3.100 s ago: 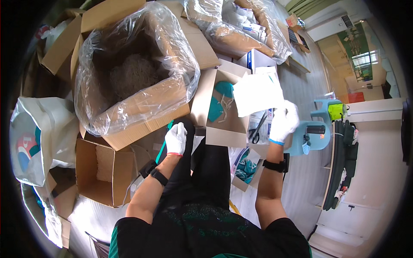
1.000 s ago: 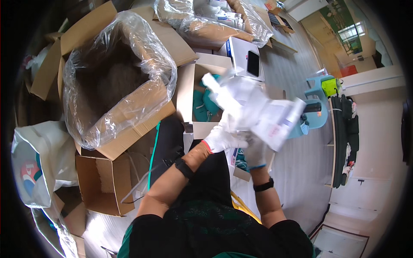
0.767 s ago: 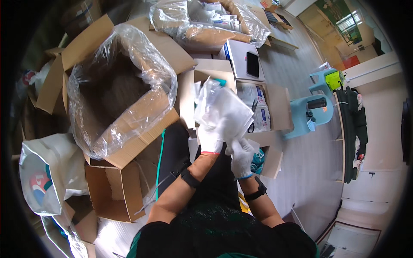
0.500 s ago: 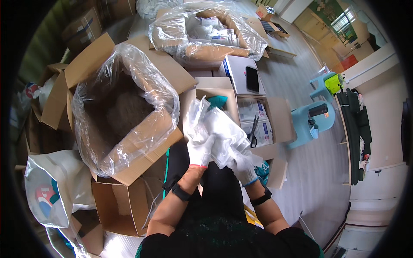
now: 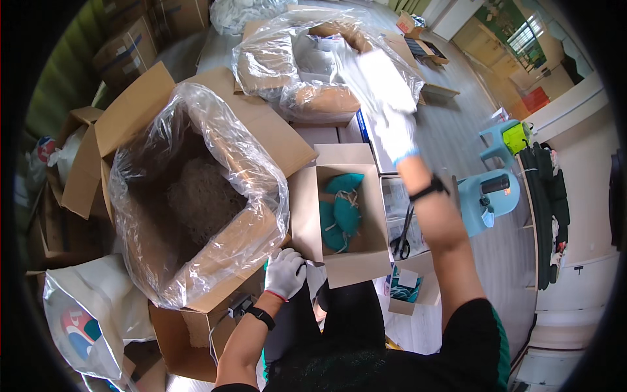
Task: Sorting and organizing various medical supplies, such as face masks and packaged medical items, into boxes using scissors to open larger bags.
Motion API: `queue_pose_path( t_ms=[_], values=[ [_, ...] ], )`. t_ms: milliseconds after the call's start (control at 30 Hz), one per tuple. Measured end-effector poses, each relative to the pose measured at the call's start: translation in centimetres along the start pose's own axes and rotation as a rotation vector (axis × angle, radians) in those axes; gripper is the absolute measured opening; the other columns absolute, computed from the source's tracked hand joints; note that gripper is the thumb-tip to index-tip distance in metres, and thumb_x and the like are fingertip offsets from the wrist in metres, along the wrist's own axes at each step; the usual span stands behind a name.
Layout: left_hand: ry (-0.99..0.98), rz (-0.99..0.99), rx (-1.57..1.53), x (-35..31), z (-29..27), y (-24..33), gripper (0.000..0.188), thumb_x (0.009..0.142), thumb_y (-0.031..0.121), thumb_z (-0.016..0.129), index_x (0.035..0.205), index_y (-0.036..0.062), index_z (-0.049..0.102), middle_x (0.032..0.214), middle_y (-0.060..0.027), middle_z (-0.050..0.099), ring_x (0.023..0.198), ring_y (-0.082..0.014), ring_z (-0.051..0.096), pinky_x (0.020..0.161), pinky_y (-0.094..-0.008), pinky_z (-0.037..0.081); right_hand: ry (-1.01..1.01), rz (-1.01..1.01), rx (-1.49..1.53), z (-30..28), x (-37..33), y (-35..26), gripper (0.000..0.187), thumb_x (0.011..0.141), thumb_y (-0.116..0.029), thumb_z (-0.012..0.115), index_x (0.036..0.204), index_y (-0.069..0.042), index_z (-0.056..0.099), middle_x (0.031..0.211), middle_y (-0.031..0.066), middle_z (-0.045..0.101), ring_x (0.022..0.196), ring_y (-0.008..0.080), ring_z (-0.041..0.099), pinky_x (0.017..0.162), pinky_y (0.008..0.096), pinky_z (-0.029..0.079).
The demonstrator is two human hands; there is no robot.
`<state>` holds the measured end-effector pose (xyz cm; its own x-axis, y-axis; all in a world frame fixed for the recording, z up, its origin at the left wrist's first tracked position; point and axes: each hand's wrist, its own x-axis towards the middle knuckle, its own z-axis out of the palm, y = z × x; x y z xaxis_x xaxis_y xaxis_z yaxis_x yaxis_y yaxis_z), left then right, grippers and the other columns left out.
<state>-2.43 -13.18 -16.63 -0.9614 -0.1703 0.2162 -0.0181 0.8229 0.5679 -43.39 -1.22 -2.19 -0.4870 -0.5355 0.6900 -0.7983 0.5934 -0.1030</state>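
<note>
My right hand (image 5: 396, 134), in a white glove, reaches far forward and grips a white plastic bag (image 5: 385, 78), smeared by motion. The bag is beside the plastic-lined carton (image 5: 320, 99) at the back, where clear and white packets lie. My left hand (image 5: 285, 273), also gloved, rests at the near corner of the large lined carton (image 5: 219, 261), its fingers loosely extended and nothing visible in them. Between the arms stands an open small carton (image 5: 356, 269) holding teal cup-shaped pieces (image 5: 346, 215) with pale straps, which look like face masks.
Scissors (image 5: 401, 242) lie on a box of packets right of the small carton. Another little box (image 5: 428, 291) with teal pieces is nearer. A white sack (image 5: 117, 287) stands at left, a brown carton (image 5: 179, 353) beside it. Blue stools (image 5: 473, 202) stand at right.
My right hand has swung forward with the white bag, away from the small carton. My left hand has let go of the bag and dropped toward me. The teal pieces are now uncovered.
</note>
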Motion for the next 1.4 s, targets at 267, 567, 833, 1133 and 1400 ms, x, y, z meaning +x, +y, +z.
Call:
queue_pose_path(
  t_ms=[267,567,833,1133,1400],
  values=[
    [0.046,-0.082,-0.152,1.7,-0.3,-0.2,0.006,0.076,0.011,0.072,0.077,0.0066,0.069,0.092,-0.0078,0.070,0.095,-0.0280,0.065,0.086,-0.0400,0.052,-0.400,0.261,0.393,2.7,4.4,6.6,0.031,0.092,-0.021,0.066,0.115,0.000,0.065,0.094,0.0117,0.070,0.084,0.0198,0.067,0.076,0.0310,0.053],
    [0.023,-0.079,-0.086,1.0,0.4,0.0,0.007,0.077,0.016,0.071,0.079,0.0095,0.069,0.095,-0.0042,0.070,0.102,-0.0254,0.063,0.095,-0.0412,0.045,-1.007,0.787,-0.241,-11.2,-11.9,4.0,0.049,0.079,-0.044,0.065,0.098,0.001,0.073,0.097,0.0267,0.070,0.093,0.0418,0.068,0.083,0.0459,0.054],
    [0.039,0.031,-0.020,1.8,2.1,2.0,0.009,0.078,0.018,0.068,0.079,0.0092,0.068,0.093,-0.0050,0.068,0.101,-0.0258,0.062,0.095,-0.0418,0.043,-0.782,1.300,0.018,-8.0,-26.6,13.4,0.055,0.079,-0.045,0.063,0.103,0.004,0.071,0.104,0.0251,0.071,0.103,0.0380,0.068,0.086,0.0420,0.053],
    [0.047,-0.015,0.073,0.5,1.3,1.6,0.009,0.077,0.017,0.068,0.077,0.0088,0.068,0.090,-0.0067,0.067,0.096,-0.0271,0.062,0.094,-0.0421,0.043,-0.257,1.477,0.194,-4.7,-24.7,7.0,0.048,0.073,-0.030,0.070,0.103,0.008,0.071,0.099,0.0257,0.072,0.099,0.0365,0.070,0.083,0.0404,0.054],
    [0.058,-0.057,0.125,-0.7,0.2,0.6,0.010,0.076,0.019,0.069,0.078,0.0090,0.069,0.091,-0.0061,0.068,0.096,-0.0267,0.062,0.093,-0.0417,0.043,-0.665,0.775,-0.359,-2.6,-24.0,6.8,0.025,0.089,-0.015,0.055,0.105,-0.006,0.073,0.089,0.0071,0.071,0.076,0.0188,0.070,0.071,0.0339,0.056]
  ],
)
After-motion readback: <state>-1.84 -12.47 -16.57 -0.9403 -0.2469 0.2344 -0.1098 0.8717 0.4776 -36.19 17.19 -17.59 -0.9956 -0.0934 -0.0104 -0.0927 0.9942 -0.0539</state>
